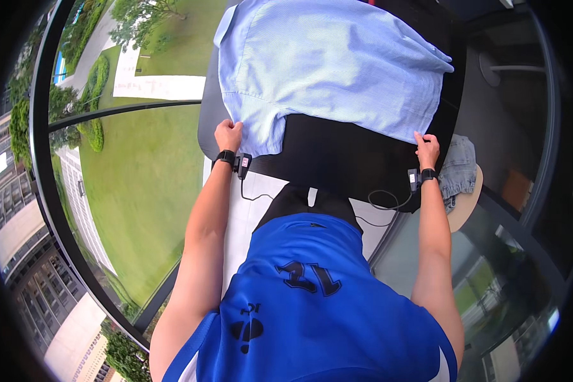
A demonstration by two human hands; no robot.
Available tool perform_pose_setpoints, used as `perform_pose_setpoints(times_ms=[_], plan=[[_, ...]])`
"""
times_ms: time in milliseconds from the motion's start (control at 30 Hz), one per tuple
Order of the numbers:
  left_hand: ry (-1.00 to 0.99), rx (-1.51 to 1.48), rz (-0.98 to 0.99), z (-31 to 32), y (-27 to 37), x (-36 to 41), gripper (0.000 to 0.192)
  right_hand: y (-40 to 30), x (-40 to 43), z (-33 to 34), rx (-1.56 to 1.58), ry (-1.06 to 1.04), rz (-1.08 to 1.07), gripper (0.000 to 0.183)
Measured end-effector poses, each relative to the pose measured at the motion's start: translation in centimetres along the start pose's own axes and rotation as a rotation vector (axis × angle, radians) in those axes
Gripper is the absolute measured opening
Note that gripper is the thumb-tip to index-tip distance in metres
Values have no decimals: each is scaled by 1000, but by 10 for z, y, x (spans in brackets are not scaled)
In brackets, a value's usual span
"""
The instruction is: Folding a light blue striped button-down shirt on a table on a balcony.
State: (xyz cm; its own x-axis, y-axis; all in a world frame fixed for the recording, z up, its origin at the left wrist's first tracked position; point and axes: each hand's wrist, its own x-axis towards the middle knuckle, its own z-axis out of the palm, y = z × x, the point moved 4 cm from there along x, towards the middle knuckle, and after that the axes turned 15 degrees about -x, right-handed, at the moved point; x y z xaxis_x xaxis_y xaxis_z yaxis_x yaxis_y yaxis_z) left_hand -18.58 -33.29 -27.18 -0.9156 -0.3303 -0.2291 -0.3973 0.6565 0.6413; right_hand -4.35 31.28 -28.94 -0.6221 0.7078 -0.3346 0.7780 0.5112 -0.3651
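A light blue, finely striped short-sleeved shirt (329,62) lies spread on a black table (344,153), its collar at the far left and its hem at the right. My left hand (228,136) pinches the edge of the near sleeve (260,122), fingers curled. With thumb and fingertips, my right hand (427,149) grips the near corner of the hem. Soft creases run across the shirt's body. The far top edge of the shirt is cut off by the picture's rim.
Folded grey-blue denim (458,162) rests on a beige rounded seat (465,205) right of the table. Cabled black devices are strapped to both wrists. A tall window (138,157) stands on the left, with lawn outside. Glass panels (472,267) stand at the lower right.
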Motion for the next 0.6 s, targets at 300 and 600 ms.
perform_pose_setpoints(times_ms=[300, 600], plan=[[-346, -294, -428, -11, -25, -27, 42, -37, -31, 12, 665, -116, 178, 16], [-242, -1084, -478, -103, 19, -8, 36, -63, -81, -116, 930, 61, -75, 37]])
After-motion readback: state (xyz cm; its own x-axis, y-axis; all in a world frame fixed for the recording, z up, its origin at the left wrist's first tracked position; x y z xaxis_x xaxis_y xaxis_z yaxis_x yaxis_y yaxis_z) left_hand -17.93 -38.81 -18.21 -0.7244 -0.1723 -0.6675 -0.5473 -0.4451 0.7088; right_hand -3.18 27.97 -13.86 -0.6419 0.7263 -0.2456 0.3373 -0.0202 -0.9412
